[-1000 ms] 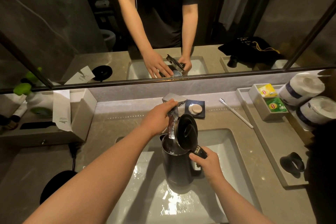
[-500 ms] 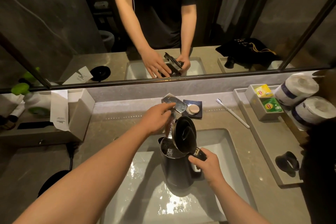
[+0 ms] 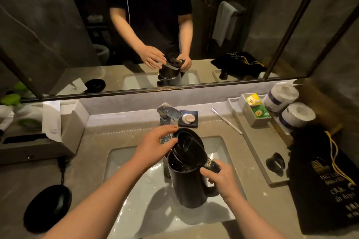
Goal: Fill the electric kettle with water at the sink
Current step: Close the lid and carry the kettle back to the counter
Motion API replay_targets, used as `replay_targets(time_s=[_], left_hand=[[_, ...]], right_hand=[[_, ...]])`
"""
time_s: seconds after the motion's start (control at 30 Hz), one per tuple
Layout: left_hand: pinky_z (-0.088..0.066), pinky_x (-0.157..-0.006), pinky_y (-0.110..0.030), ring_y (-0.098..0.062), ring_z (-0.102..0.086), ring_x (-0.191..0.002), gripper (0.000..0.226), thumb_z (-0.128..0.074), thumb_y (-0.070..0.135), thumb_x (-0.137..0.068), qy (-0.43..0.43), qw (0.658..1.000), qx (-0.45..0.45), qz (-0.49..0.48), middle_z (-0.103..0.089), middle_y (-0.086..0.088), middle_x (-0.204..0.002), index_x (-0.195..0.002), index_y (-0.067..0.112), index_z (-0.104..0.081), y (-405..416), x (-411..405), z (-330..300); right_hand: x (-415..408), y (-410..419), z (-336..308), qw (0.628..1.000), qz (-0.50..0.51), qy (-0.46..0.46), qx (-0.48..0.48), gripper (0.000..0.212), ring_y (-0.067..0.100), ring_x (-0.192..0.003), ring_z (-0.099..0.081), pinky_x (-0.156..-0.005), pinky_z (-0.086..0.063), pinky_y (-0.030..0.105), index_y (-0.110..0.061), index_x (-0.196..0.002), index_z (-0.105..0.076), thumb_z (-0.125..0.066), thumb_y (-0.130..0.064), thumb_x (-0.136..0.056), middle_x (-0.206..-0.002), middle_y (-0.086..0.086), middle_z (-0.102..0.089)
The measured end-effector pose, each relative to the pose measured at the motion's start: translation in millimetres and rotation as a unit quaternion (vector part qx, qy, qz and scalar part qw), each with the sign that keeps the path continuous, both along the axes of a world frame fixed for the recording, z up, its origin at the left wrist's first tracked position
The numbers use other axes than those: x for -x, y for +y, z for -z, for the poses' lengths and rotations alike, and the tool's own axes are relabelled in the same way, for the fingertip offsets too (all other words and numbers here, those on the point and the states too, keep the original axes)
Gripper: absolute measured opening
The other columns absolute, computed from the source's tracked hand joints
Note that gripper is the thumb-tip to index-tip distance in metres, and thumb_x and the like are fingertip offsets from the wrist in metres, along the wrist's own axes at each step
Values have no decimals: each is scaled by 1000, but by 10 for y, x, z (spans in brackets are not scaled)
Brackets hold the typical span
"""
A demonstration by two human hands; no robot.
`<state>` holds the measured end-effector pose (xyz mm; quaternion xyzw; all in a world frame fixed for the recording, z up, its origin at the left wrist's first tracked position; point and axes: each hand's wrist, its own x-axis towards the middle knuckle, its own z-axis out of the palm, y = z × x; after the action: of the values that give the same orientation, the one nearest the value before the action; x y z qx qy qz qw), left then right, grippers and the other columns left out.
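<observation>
Here, a person stands at a bathroom vanity with a black electric kettle (image 3: pixel 189 182) held above the white sink basin (image 3: pixel 124 163). The right hand (image 3: pixel 223 179) is clamped around the kettle's handle, thumb on top near the hinge. The kettle's lid (image 3: pixel 188 146) stands half raised, and the left hand (image 3: pixel 155 146) rests against its far edge, fingers loosely spread and curled over the rim, not closed around anything.

Just beyond the left hand, the chrome faucet (image 3: pixel 168 115) rises from the counter's back edge, its spout partly hidden behind the fingers. To the faucet's right sits a dark soap dish (image 3: pixel 188 118) with a round bar. Wet basin shows below and to the left of the kettle, with open room between the left forearm and the basin's left edge.

Right of the right hand, a strip of bare counter (image 3: pixel 231 139) runs to the edge of a long grey tray (image 3: pixel 258 153); a white toothbrush (image 3: pixel 227 121) lies across that strip. The tray carries a box of tea bags (image 3: pixel 256 106), two toilet rolls (image 3: pixel 287 105) and a black ring-shaped object (image 3: pixel 275 163). A black drawstring bag (image 3: pixel 326 184) crowds the near right corner.

Left of the left forearm, the round black kettle base (image 3: pixel 47 206) lies on the counter, well apart from the basin, near a grey tissue box (image 3: pixel 64 122).
</observation>
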<state>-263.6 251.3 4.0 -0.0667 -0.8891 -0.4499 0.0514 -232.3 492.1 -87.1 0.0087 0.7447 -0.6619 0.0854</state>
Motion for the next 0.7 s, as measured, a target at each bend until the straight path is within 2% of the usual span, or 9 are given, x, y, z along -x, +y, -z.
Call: replay_targets(time_s=[0.07, 0.13, 0.2, 0.37, 0.5, 0.7], left_hand=[[-40, -94, -21, 1, -53, -110, 31, -66, 29, -83, 7, 1000, 1, -19, -62, 19, -117, -113, 38, -65, 10, -73, -40], [-41, -95, -25, -3, -54, -111, 29, -65, 28, -84, 8, 999, 24, -26, -64, 15, -118, -113, 34, -66, 4, -130, -56], [-40, -97, -27, -6, -54, -114, 29, -62, 28, -86, 2, 999, 41, -29, -64, 12, -121, -115, 31, -66, -13, -188, -70], [-38, -99, -23, -6, -55, -115, 29, -60, 25, -88, 59, 997, 6, -56, -65, 11, -120, -115, 28, -67, -60, -237, -242], [-37, -105, -33, -8, -51, -121, 30, -59, 26, -89, 70, 996, 17, -51, -63, 10, -124, -117, 29, -65, -172, -249, -386], [-35, -108, -37, -8, -47, -125, 31, -59, 24, -89, 51, 997, 13, -55, -57, 10, -131, -119, 25, -64, -342, -401, -422]], right_hand=[[-24, 39, -170, 1000, 8, 10, 11, 14, 4, -51, -56, -51, -46, 19, -23, -63, -69, -79, -32, -61, -53, -10, -61], [-22, 70, -361, 999, 19, 32, 24, 36, 7, -51, -55, -50, -46, 25, -6, -70, -67, -79, -37, -57, -53, -7, -60], [-3, 75, -544, 998, 17, 56, 27, 43, 10, -52, -54, -50, -47, 30, 0, -73, -66, -77, -38, -59, -55, -6, -60], [21, -18, -921, 994, 18, 93, 51, 21, 13, -51, -52, -47, -47, 26, -18, -65, -68, -78, -35, -60, -55, -6, -58], [18, -130, -1088, 993, 13, 100, 66, 30, 12, -48, -49, -46, -45, 27, -10, -67, -65, -78, -36, -57, -51, -7, -56], [-66, -307, -1163, 993, 0, 94, 75, 26, 13, -49, -48, -48, -43, 29, -15, -64, -65, -78, -36, -55, -51, -8, -57]])
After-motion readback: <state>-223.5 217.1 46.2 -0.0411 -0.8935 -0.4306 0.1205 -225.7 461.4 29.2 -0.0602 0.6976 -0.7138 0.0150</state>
